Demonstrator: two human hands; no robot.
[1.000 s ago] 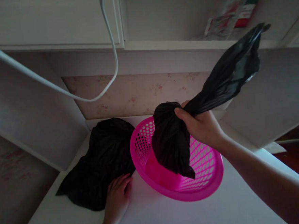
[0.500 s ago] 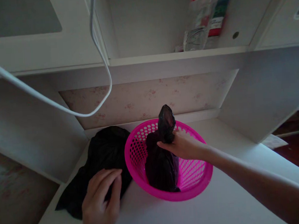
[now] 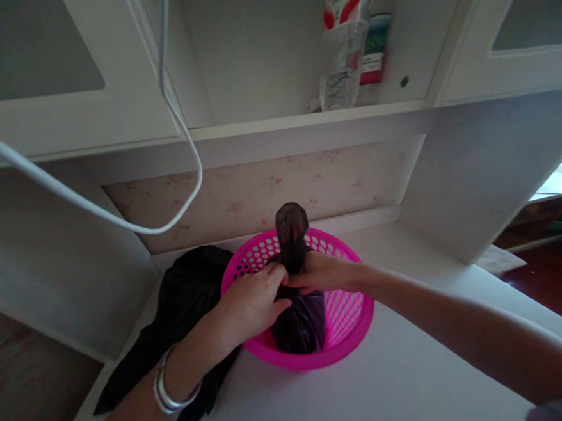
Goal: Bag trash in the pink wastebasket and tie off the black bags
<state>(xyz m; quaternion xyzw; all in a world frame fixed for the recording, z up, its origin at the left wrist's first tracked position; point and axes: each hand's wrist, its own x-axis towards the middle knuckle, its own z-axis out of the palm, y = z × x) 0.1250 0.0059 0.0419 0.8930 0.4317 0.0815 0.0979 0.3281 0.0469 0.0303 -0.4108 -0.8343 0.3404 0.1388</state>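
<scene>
**Both hands on the black bag in the pink basket**

The left hand [image 3: 251,302] and the right hand [image 3: 321,273] meet at the neck of a black bag [image 3: 297,299], each closed around it from its own side, fingers wrapped on the gathered plastic. The left wrist wears silver bangles [image 3: 166,388]. Above the two grips the bag's top sticks up as a short twisted stub, slightly see-through at the tip. Below them the bag swells into a dark, rounded, wrinkled bundle with a faint sheen.

The bag stands upright in a bright pink basket [image 3: 351,324], a round plastic one with rows of small holes in its wall. The bundle sits toward the front left of the basket, and the pink floor and far wall show to its right.

Just left of the basket, touching its rim, lies a second black bag [image 3: 182,307], flattened and spread out on the desk, running back into the corner. The left forearm crosses over its near end.

The desk [image 3: 407,362] is white and smooth, set in a white alcove with side panels and a strip of pale flowered wallpaper [image 3: 269,185] at the back. Above it runs a shelf [image 3: 303,116] between cupboard doors. On the shelf stands a clear plastic bottle [image 3: 346,45] with a red and white label, and a smaller box beside it. A white cable [image 3: 93,207] loops down from the upper left. At the far right, dark red flooring [image 3: 550,281] shows in daylight. The room is dim.
</scene>
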